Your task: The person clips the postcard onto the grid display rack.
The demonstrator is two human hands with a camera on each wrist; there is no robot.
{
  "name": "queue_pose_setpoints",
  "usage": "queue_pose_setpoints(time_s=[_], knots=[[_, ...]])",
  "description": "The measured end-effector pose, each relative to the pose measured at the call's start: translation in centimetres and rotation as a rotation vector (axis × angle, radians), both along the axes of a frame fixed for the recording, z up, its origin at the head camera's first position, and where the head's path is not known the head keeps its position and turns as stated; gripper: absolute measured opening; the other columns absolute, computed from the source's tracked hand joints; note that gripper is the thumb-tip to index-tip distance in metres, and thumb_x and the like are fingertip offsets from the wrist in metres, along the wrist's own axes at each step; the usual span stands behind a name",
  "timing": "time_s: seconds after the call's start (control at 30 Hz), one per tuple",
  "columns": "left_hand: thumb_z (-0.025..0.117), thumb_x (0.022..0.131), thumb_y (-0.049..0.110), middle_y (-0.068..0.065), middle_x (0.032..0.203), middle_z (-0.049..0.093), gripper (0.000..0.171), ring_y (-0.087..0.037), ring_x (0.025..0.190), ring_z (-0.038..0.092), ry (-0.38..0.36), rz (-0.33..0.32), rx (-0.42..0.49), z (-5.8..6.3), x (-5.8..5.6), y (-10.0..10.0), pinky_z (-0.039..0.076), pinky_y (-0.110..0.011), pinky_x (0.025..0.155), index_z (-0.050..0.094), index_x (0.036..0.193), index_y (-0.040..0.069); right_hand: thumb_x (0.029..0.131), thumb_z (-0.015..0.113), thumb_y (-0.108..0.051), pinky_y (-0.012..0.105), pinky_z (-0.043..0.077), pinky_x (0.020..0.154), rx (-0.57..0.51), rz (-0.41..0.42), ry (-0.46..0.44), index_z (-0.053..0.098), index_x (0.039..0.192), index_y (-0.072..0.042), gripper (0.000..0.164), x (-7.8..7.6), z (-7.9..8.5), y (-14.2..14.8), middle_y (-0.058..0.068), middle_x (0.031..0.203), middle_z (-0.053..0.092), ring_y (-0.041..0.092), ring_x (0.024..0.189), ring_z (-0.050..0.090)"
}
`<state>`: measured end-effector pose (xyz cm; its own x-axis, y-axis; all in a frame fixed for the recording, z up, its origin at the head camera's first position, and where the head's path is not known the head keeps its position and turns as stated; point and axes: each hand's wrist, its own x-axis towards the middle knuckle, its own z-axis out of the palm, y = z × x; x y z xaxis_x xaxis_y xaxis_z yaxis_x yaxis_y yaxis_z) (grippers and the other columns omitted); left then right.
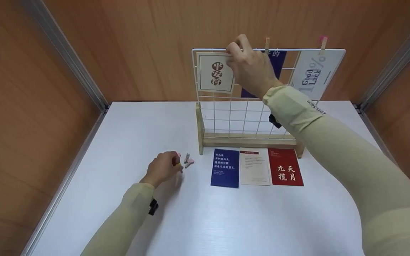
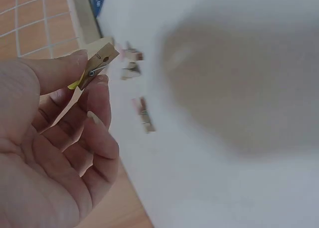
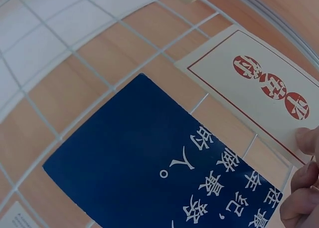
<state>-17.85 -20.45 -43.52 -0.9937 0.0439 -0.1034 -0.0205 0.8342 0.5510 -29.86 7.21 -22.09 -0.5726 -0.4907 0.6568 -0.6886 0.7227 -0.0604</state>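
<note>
My right hand (image 1: 251, 67) pinches the upper right edge of a cream card with red round characters (image 1: 205, 73), holding it against the upper left of a white wire grid rack (image 1: 230, 117). Beside it on the grid hangs a dark blue card (image 3: 134, 143), partly hidden by the hand in the head view. Low over the table at the left, my left hand (image 1: 160, 169) pinches a small wooden clothespin (image 2: 101, 63) with a yellow bit between thumb and fingertips. Several more clothespins (image 1: 188, 161) with pink bits lie near those fingers.
A blue card (image 1: 225, 169), a cream card (image 1: 255, 172) and a red card (image 1: 285, 169) lie in a row before the rack's wooden base (image 1: 247, 141). A "Good Luck" card (image 1: 313, 73) hangs at the rack's right under a clothespin (image 1: 324, 43). Wooden panels (image 1: 148, 49) enclose the table.
</note>
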Motion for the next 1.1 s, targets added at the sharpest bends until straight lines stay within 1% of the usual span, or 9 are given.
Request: queue_pose_setpoints(time_s=[0.2, 0.37, 0.57, 0.7, 0.9, 1.03, 1.1], knots=[[0.074, 0.089, 0.012, -0.002, 0.077, 0.06, 0.012, -0.018, 0.068, 0.055, 0.057, -0.053, -0.026, 3.0, -0.2, 1.1, 0.045, -0.031, 0.058, 0.063, 0.084, 0.01, 0.103, 0.053, -0.013, 0.036, 0.053, 0.056, -0.013, -0.025, -0.011, 0.058, 0.117, 0.003, 0.022, -0.3, -0.3, -0.2, 0.019, 0.116, 0.053, 0.027, 0.063, 0.06], [0.075, 0.089, 0.014, -0.001, 0.081, 0.063, 0.01, -0.018, 0.071, 0.057, 0.115, -0.075, -0.056, 5.6, -0.7, 2.4, 0.049, -0.032, 0.062, 0.066, 0.087, 0.011, 0.104, 0.052, -0.015, 0.036, 0.053, 0.057, -0.021, -0.053, -0.034, 0.057, 0.123, 0.001, 0.025, -0.3, -0.3, -0.5, 0.019, 0.121, 0.055, 0.027, 0.063, 0.06], [0.074, 0.09, 0.017, -0.001, 0.083, 0.064, 0.009, -0.018, 0.074, 0.059, 0.155, -0.099, -0.097, 8.2, -1.1, 3.7, 0.05, -0.032, 0.066, 0.067, 0.091, 0.011, 0.104, 0.052, -0.016, 0.036, 0.053, 0.058, -0.027, -0.063, -0.036, 0.056, 0.125, 0.0, 0.027, -0.5, -0.6, -0.8, 0.019, 0.121, 0.057, 0.027, 0.063, 0.06], [0.074, 0.09, 0.019, -0.001, 0.084, 0.065, 0.01, -0.018, 0.073, 0.06, 0.195, -0.119, -0.102, 9.3, -1.5, 4.2, 0.051, -0.031, 0.065, 0.068, 0.094, 0.011, 0.103, 0.054, -0.016, 0.037, 0.054, 0.058, -0.041, -0.063, -0.017, 0.057, 0.124, 0.0, 0.027, -0.7, -0.7, -0.9, 0.019, 0.118, 0.057, 0.028, 0.063, 0.061], [0.075, 0.09, 0.019, -0.002, 0.087, 0.067, 0.016, -0.018, 0.07, 0.059, 0.268, -0.129, -0.123, 10.4, -1.7, 4.4, 0.049, -0.033, 0.062, 0.069, 0.101, 0.01, 0.102, 0.055, -0.015, 0.039, 0.053, 0.056, -0.06, -0.037, 0.002, 0.06, 0.122, 0.0, 0.025, -1.0, -0.8, -1.1, 0.019, 0.113, 0.058, 0.029, 0.061, 0.061], [0.076, 0.089, 0.021, -0.003, 0.09, 0.069, 0.022, -0.019, 0.075, 0.061, 0.284, -0.129, -0.113, 11.3, -1.7, 4.8, 0.05, -0.034, 0.065, 0.071, 0.106, 0.008, 0.101, 0.056, -0.014, 0.04, 0.053, 0.056, -0.067, -0.039, 0.011, 0.061, 0.121, 0.0, 0.024, -1.2, -0.9, -1.2, 0.018, 0.111, 0.058, 0.029, 0.061, 0.06], [0.077, 0.089, 0.023, -0.003, 0.091, 0.07, 0.023, -0.019, 0.077, 0.061, 0.292, -0.124, -0.105, 11.8, -1.8, 5.0, 0.051, -0.033, 0.067, 0.073, 0.105, 0.008, 0.101, 0.056, -0.014, 0.04, 0.053, 0.057, -0.067, -0.04, 0.014, 0.062, 0.121, 0.0, 0.025, -1.2, -0.9, -1.2, 0.018, 0.11, 0.059, 0.029, 0.061, 0.061]])
